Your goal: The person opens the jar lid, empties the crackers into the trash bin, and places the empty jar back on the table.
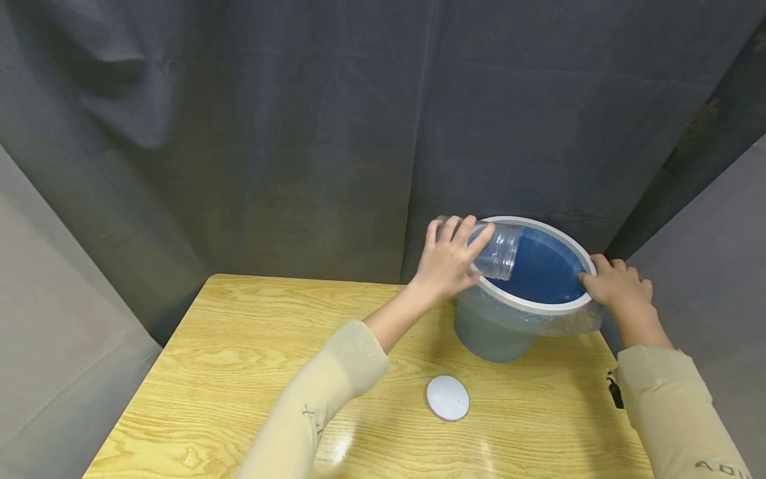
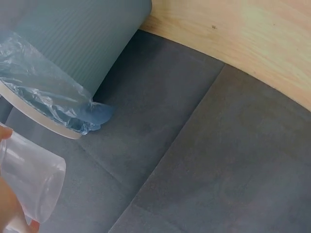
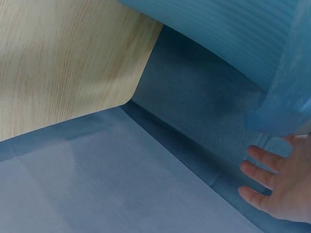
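Note:
A clear plastic jar (image 1: 500, 254) lies on its side in the grip of my left hand (image 1: 449, 256), its end reaching over the left rim of a trash bin (image 1: 497, 332). The left wrist view shows the see-through jar (image 2: 36, 177) with fingertips round it. A blue bag lines the bin and folds out over its pale rim (image 1: 541, 308). My right hand (image 1: 619, 283) holds the bin's right rim, thumb on the inner side. In the right wrist view several fingers of that hand (image 3: 286, 189) spread out below the overhanging bag (image 3: 286, 102).
A round white lid (image 1: 447, 398) lies on the wooden table (image 1: 257, 372) in front of the bin. Dark grey curtains (image 1: 299, 133) hang behind the table, with lighter panels (image 1: 54, 319) at both sides. The bin stands near the table's far right corner.

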### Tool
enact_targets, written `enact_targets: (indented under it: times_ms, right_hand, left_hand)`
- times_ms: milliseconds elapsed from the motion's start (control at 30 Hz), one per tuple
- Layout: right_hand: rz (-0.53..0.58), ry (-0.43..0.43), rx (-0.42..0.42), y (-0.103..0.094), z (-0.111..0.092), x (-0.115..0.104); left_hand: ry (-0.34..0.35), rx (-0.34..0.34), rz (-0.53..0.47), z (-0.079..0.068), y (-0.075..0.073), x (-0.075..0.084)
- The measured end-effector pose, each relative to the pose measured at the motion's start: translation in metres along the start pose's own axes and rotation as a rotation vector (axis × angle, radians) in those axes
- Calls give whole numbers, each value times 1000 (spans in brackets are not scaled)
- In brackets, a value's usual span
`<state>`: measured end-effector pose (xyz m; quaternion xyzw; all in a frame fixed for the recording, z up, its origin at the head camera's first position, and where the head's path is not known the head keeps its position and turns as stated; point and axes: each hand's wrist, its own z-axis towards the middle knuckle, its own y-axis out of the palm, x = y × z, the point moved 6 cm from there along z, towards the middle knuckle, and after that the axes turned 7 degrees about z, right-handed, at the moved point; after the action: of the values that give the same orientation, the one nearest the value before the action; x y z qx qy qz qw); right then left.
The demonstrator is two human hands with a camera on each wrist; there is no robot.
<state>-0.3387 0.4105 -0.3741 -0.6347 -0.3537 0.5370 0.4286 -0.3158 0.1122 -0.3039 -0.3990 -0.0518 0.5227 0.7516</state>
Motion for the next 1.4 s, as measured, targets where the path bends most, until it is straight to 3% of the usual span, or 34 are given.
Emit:
enact_targets:
  times_ms: [600, 967, 1400]
  right_hand:
    - [7, -1, -2, -2, -2, -2]
    - [0, -2, -5, -2, -3, 0]
    - [2, 0, -1, -2, -2, 0]
  left_hand:
    - [-115, 177, -163, -49, -2, -16]
    - [-172, 176, -264, -83, -1, -24]
    - [-207, 230, -396, -118, 3, -27]
